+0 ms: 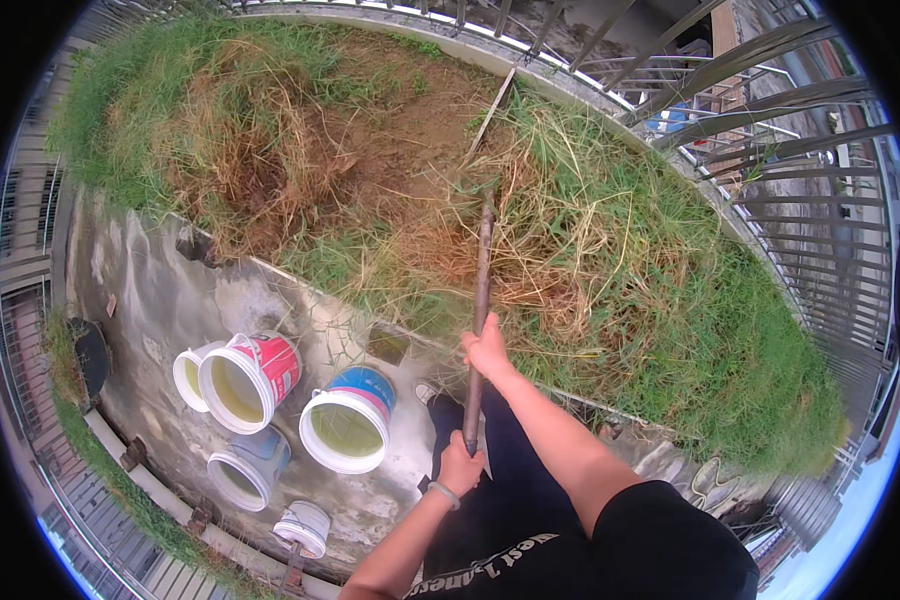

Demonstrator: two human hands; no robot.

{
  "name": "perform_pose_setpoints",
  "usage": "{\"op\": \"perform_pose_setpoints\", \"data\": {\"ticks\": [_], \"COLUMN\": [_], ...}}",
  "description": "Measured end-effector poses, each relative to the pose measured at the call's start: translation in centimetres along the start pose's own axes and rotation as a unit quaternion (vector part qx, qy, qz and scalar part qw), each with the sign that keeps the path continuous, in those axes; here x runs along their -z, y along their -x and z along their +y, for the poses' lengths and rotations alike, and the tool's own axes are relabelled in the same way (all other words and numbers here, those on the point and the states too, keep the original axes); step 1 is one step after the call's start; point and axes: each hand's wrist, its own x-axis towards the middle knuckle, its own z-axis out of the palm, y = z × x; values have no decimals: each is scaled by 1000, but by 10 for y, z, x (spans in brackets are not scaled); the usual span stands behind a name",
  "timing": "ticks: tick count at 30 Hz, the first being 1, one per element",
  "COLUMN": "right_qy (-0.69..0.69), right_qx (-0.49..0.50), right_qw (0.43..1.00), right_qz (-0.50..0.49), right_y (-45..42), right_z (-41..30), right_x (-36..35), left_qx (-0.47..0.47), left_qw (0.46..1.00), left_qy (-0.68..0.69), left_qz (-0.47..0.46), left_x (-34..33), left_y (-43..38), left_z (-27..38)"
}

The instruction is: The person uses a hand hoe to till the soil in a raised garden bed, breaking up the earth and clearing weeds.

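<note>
A long brown handle runs from my body out over the grass. Around its near end my left hand is closed, with a pale bracelet on that wrist. Farther up the shaft, my right hand grips the same handle. The far end of this tool is sunk among cut, dry grass, so its head is hidden. Just beyond lies a patch of bare brown soil, and a heap of dried grass rises to the left of it.
Several paint buckets, among them a red one and a blue one, stand on the concrete floor at left, some holding greenish liquid. A metal railing borders the far and right sides. A thin strip leans near the soil.
</note>
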Motion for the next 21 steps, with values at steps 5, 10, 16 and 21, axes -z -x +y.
{"op": "perform_pose_setpoints", "data": {"ticks": [5, 10, 16, 21], "right_qy": [-46, -42, -6, 27], "right_qx": [-49, -82, 25, 83], "right_qw": [998, 996, 999, 996], "right_qz": [9, 14, 31, 20], "right_y": [92, 106, 35, -45], "right_z": [13, 35, -16, -91], "right_x": [35, 9, -14, -49], "left_qx": [-41, -36, -93, -108], "left_qw": [995, 993, 994, 982], "left_qy": [-85, -113, -20, 32], "left_qz": [-45, -6, 55, 148], "left_x": [-6, 12, 23, 48], "left_y": [69, 72, 1, -57], "left_z": [-19, -61, -27, 38]}}
